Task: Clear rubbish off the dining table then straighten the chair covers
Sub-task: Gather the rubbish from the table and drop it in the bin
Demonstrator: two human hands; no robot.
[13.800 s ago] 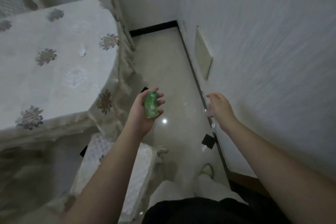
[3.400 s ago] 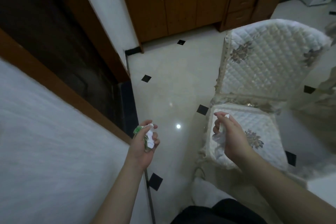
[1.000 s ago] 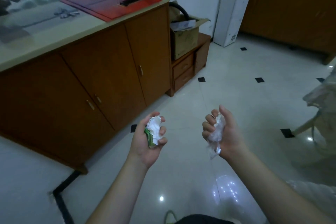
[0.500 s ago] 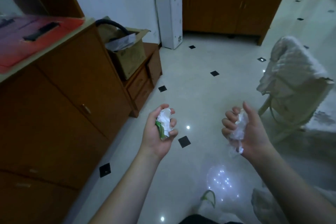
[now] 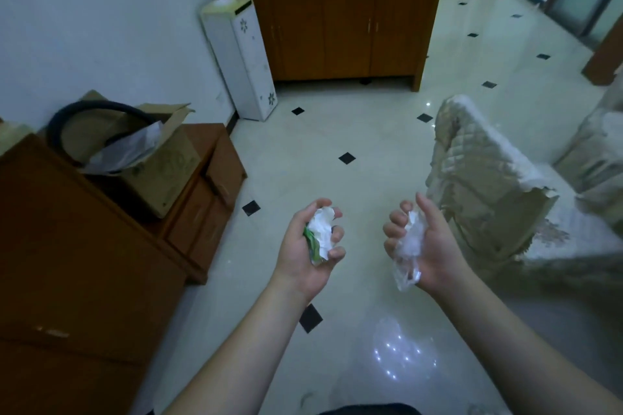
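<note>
My left hand [image 5: 305, 253] grips a crumpled white paper [image 5: 322, 229] together with a green wrapper [image 5: 312, 244], palm up over the tiled floor. My right hand [image 5: 426, 246] holds a crumpled clear plastic wrapper [image 5: 408, 256] whose tail hangs below the palm. A chair with a rumpled quilted cream cover [image 5: 478, 178] stands just right of my right hand, its back toward me. The dining table is out of view.
A low wooden cabinet [image 5: 84, 263] fills the left, with an open cardboard box [image 5: 148, 165] on its lower drawer unit. A white water dispenser [image 5: 241, 57] stands against the wall beside a tall wooden sideboard [image 5: 344, 20]. Another covered chair [image 5: 596, 152] is at the right edge.
The view has swung right and forward along the cabinet. The covered chair is nearer and larger. Both hands keep their hold on the rubbish, in the same posture.
</note>
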